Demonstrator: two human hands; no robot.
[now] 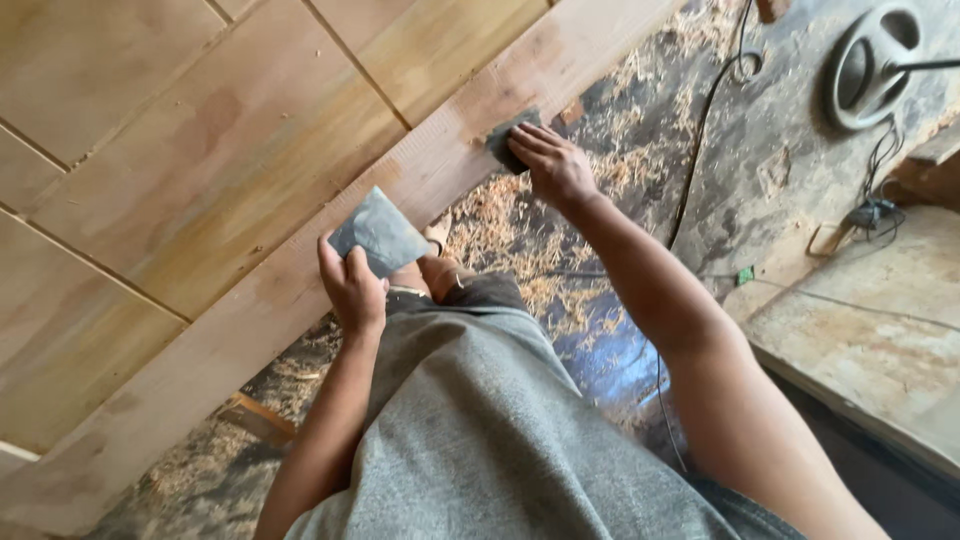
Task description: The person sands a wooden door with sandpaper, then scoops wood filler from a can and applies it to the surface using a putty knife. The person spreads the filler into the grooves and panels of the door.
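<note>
Left hand (352, 288) grips scraper (378, 235); right hand (552, 165) presses sandpaper (506, 140).

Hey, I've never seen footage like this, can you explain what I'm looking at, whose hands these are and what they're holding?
There is no machine: a person wears a camera on the head, so you look down over their grey shirt at their own bare hands. The left hand holds a flat grey sheet against a long wooden board. The right hand presses a dark pad onto the same board. Below, the floor carries wood shavings, a black cable and a round wheel-like part.
</note>
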